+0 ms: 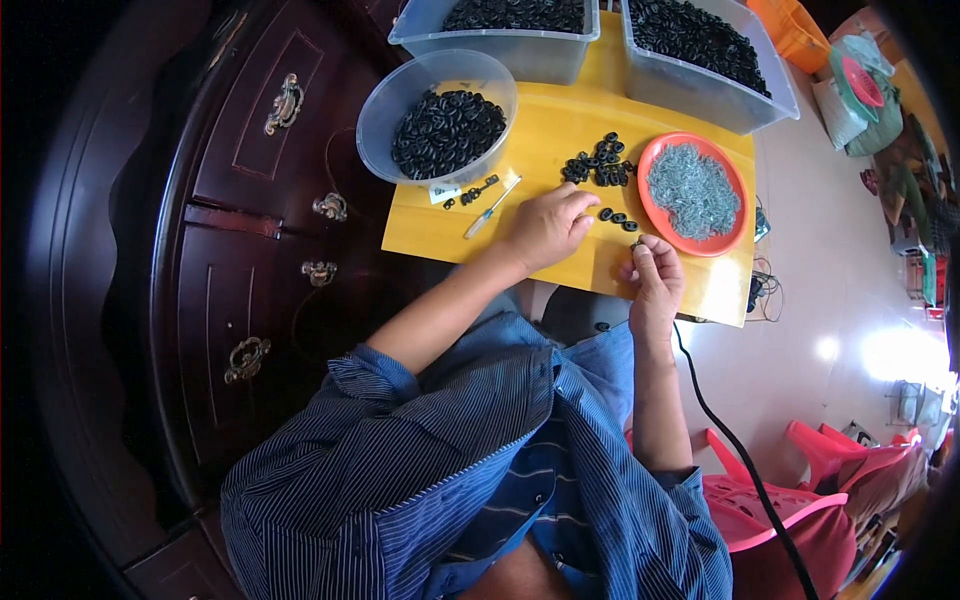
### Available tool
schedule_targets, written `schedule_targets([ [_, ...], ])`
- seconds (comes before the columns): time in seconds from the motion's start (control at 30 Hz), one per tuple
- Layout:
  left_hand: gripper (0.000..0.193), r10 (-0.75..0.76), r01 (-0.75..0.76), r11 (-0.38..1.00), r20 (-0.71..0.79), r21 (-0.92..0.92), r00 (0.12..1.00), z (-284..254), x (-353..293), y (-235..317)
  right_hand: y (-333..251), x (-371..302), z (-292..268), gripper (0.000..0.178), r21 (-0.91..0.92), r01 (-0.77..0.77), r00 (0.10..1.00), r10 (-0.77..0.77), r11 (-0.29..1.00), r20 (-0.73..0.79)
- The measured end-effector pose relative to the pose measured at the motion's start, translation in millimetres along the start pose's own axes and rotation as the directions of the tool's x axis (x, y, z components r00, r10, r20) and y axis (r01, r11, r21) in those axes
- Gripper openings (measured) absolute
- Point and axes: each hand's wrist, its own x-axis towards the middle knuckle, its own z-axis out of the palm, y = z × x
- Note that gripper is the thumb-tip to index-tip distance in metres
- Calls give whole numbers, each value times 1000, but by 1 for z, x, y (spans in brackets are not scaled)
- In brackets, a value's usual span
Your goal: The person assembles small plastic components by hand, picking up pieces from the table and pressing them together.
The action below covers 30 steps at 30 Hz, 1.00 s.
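Note:
My left hand (548, 225) rests palm down on the yellow board (560, 120), its fingertips next to a short row of black rubber rings (617, 216). My right hand (655, 277) is at the board's near edge with thumb and fingers pinched on a small black ring with a metal piece. A loose pile of black rings (598, 162) lies just beyond my left hand. An orange plate (740, 215) of small silvery metal clips sits to the right of the pile.
A round clear bowl (395, 95) of black rings stands at the board's left, with a small screwdriver (491, 208) near it. Two clear bins (520, 50) (700, 90) of rings stand behind. A dark wooden cabinet (250, 220) is on the left, pink plastic chairs (790, 500) lower right.

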Motion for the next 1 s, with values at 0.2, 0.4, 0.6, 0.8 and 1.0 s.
schedule_targets([
  [0.2,25,-1,1,1000,-9,24,1000,-4,-2,8,-1,-4,-5,14,103,-48,999,48,994,-5],
  [0.4,24,24,-25,999,-18,-33,1000,-3,-2,9,0,-2,-6,14,100,-67,998,67,993,-2],
  [0.6,11,131,-30,937,270,-347,954,-21,-29,63,-4,0,-6,12,174,-78,995,88,982,-51],
  [0.8,19,207,-159,976,420,-148,883,45,-94,30,-1,3,-8,13,189,-59,998,61,980,-7],
  [1.0,20,138,-134,990,607,-52,783,73,-98,37,4,4,-14,13,153,-49,999,50,987,-2],
])
